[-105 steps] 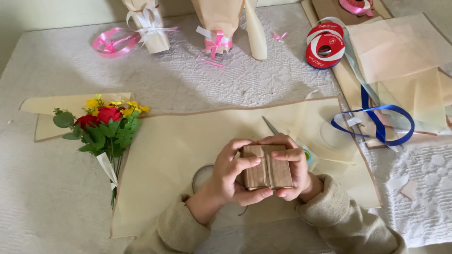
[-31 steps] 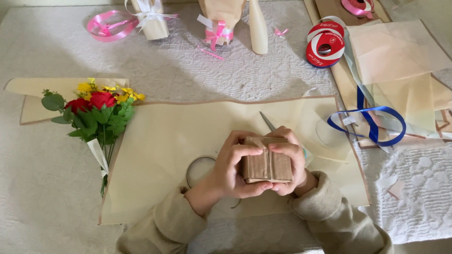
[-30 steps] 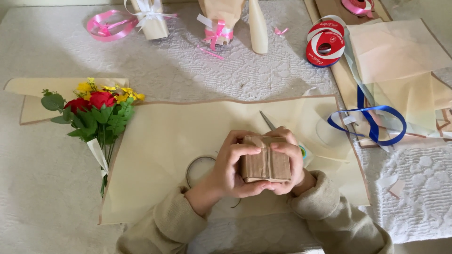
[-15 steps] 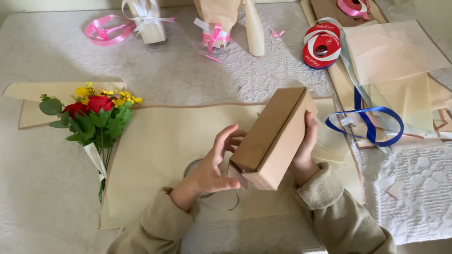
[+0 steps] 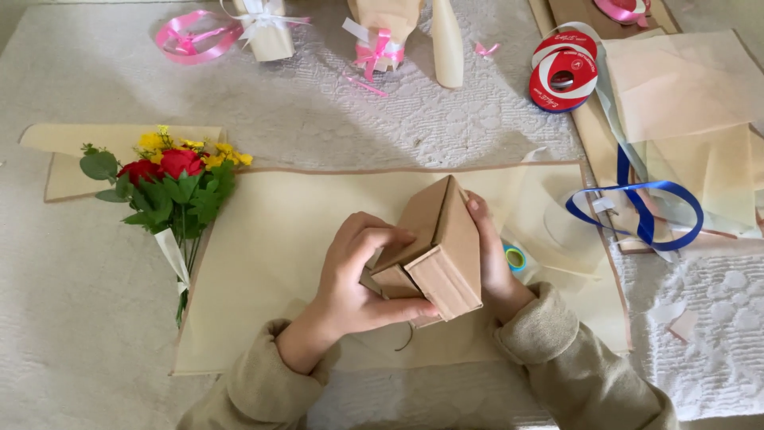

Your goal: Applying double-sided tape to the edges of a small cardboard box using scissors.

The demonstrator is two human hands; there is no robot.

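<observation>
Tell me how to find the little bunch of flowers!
Start at the big cream paper sheet under the person's hands. Go to its left edge: the bunch of flowers lies there on the pale cloth. It is the only thing with green leaves, with red blooms and small yellow ones.

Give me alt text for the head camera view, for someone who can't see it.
Two hands hold a small brown cardboard box above a cream paper sheet: the left hand grips its flaps, the right hand steadies its far side. A small bouquet lies to the left, and a blue ribbon to the right.
</observation>
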